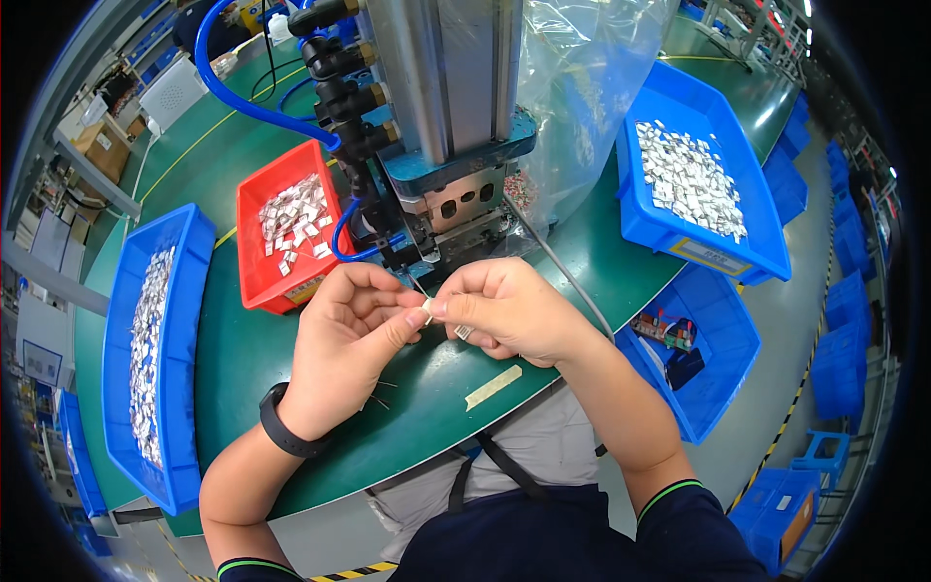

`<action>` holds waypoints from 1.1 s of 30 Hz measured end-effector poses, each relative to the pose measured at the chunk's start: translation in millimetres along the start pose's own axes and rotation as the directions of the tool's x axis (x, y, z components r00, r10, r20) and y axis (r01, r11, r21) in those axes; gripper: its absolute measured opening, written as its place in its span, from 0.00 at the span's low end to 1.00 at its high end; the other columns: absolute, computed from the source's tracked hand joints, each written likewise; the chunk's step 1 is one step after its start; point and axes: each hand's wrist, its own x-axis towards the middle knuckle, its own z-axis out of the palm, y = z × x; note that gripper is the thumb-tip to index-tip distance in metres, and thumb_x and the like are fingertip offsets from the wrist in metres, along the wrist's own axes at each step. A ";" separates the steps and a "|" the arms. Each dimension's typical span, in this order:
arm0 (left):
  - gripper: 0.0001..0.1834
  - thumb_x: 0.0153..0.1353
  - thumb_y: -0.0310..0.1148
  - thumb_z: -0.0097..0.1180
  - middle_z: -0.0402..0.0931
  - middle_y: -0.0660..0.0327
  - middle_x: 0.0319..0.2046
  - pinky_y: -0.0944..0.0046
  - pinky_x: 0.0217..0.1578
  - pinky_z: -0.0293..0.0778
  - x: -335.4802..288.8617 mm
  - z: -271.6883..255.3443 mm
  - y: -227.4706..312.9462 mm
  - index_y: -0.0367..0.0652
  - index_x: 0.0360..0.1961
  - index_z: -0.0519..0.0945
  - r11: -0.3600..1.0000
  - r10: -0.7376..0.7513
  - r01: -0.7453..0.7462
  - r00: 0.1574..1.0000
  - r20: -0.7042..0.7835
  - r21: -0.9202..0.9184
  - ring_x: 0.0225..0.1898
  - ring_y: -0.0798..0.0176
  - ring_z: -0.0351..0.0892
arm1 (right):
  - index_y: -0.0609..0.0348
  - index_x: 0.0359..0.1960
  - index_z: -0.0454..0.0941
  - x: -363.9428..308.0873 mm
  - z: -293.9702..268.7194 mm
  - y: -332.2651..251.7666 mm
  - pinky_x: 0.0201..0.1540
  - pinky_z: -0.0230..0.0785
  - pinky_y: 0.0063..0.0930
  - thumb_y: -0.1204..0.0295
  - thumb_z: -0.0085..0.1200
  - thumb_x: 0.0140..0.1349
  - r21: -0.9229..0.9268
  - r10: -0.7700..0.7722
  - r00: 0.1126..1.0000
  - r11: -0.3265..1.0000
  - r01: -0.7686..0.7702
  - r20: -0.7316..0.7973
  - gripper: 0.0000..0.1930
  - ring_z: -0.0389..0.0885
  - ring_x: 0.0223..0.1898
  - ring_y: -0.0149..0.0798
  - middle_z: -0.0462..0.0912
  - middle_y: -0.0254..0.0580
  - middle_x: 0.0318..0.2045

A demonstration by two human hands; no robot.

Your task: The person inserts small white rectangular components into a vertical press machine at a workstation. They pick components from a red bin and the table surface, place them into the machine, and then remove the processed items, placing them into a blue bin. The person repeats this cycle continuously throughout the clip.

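In front of the press [464, 202], left hand [347, 335] and right hand [512, 308] pinch one white part [427, 307] — seemingly for steadiness.

Two hands [339, 354] [519, 315]; one wristband [279, 427]; one press [436, 78]; one red bin [250, 267]; two large blue bins [189, 320] [669, 238] of white pieces [689, 179].

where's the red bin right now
In the head view, the red bin sits on the left, between the long blue bin and the press, beyond the left hand.
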 end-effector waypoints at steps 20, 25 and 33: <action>0.11 0.50 0.22 0.58 0.72 0.51 0.32 0.57 0.38 0.74 -20.7 -29.8 23.9 0.34 0.37 0.76 0.279 -0.031 -0.383 0.913 0.407 0.881 0.34 0.48 0.77 | 0.67 0.27 0.74 2.9 -4.5 -7.3 0.10 0.44 0.17 0.73 0.57 0.58 0.171 -0.171 0.923 0.956 0.240 -0.344 0.08 0.60 0.12 0.20 0.73 0.38 0.19; 0.09 0.50 0.22 0.58 0.72 0.52 0.30 0.59 0.34 0.75 -18.7 -30.6 23.1 0.33 0.34 0.78 0.318 -0.032 -0.342 0.928 0.371 0.884 0.30 0.52 0.78 | 0.66 0.27 0.73 2.9 -3.7 -8.7 0.11 0.45 0.17 0.72 0.57 0.58 0.168 -0.171 0.923 0.956 0.240 -0.345 0.09 0.60 0.12 0.19 0.72 0.36 0.19; 0.06 0.52 0.25 0.61 0.72 0.55 0.28 0.63 0.32 0.75 -11.0 -40.6 25.0 0.34 0.30 0.80 0.430 -0.122 -0.294 0.918 0.377 0.854 0.27 0.58 0.78 | 0.65 0.28 0.74 4.4 -1.7 -9.1 0.11 0.44 0.17 0.67 0.60 0.60 0.150 -0.186 0.919 0.956 0.250 -0.347 0.13 0.60 0.13 0.19 0.73 0.35 0.21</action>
